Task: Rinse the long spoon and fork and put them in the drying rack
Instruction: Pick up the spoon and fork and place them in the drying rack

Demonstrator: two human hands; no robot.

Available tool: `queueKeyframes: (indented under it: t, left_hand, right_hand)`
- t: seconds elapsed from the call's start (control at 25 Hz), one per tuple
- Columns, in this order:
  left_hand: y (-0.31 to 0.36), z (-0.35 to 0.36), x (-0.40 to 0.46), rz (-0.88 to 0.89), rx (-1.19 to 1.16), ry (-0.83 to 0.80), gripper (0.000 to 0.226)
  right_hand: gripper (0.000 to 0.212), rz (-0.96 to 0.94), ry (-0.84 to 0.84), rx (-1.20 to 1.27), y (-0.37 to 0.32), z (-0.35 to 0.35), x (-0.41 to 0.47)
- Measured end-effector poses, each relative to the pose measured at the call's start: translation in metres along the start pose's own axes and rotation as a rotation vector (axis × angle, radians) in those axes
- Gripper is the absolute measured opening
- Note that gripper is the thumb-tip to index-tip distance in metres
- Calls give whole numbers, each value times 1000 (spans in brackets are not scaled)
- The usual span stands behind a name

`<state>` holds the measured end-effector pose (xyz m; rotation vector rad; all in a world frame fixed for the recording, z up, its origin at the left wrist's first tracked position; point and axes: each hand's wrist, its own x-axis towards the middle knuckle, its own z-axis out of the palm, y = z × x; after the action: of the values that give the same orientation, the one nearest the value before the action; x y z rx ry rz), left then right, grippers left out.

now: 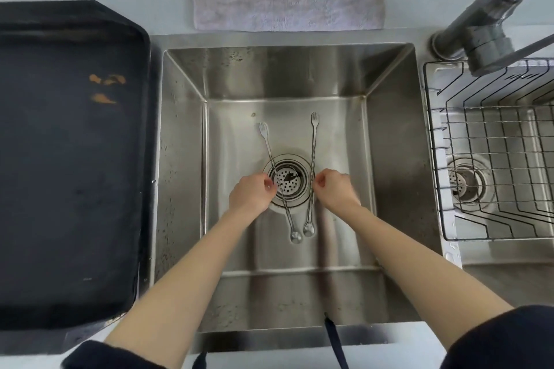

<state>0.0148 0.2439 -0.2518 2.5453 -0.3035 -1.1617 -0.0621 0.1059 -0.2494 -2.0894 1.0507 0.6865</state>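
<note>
Two dark sleeves [494,338] sit nearest, bare forearms reaching out from them down into the steel sink [186,135]. Left hand [250,193] pinches the twisted stem of the left utensil [277,180]; right hand [335,189] pinches the right utensil [311,171] at mid-length, fingers curled in on both. Two utensils, then, each long and thin with a small fork end pointing to the far wall and a small spoon bowl toward the near wall. The spoon ends almost meet; the fork ends are well apart. Whether they are lifted or lie on the floor, hard to say from up here. Between them, one round perforated drain [289,180]. The sink walls are smooth, square-cornered, with open floor on all sides of the hands. To the right, one wire rack [491,141] sits in a second basin, under one grey faucet [485,39]. To the left, one dark tray [66,159], rounded corners, orange smears. Behind the sink, one fuzzy pale cloth [287,6].
</note>
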Motion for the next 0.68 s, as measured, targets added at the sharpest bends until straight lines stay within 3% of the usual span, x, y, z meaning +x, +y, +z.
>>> queueKeyframes:
  t: [0.36, 0.68]
  left_hand:
    - [5, 22, 16, -100, 27, -117, 34]
    - [5, 27, 27, -184, -93, -145, 24]
  right_hand:
    - [30, 62, -7, -114, -3, 8, 16]
    - [27, 72, -5, -138, -5, 10, 20]
